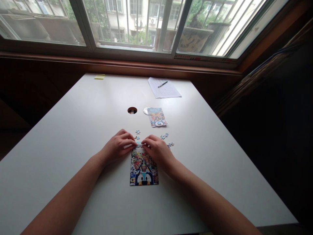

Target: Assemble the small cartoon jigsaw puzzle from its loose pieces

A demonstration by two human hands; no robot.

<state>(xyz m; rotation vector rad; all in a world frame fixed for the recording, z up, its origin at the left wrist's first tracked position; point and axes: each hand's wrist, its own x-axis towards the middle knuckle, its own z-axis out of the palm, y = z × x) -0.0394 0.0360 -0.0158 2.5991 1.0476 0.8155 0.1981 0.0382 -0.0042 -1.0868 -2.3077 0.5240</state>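
Observation:
A partly assembled jigsaw puzzle [144, 168] lies on the white table, showing a blue dog's face at its near edge. At the puzzle's far edge my left hand [121, 143] pinches the left end of a small group of joined puzzle pieces [139, 144]. My right hand [156, 147] has its fingertips closed at the right end of that same group. Loose puzzle pieces [138, 132] rest beyond the fingers, and several more loose pieces [164, 135] lie past my right hand. The exact finger contact is too small to make out.
A picture card [157, 117] partly covers a round silver lid [146, 111]. Left of it is a cable hole [132, 110] in the table [61, 147]. Papers [166, 89] with a pen [162, 84] and a yellow sticky note [99, 77] lie near the far edge, below the window.

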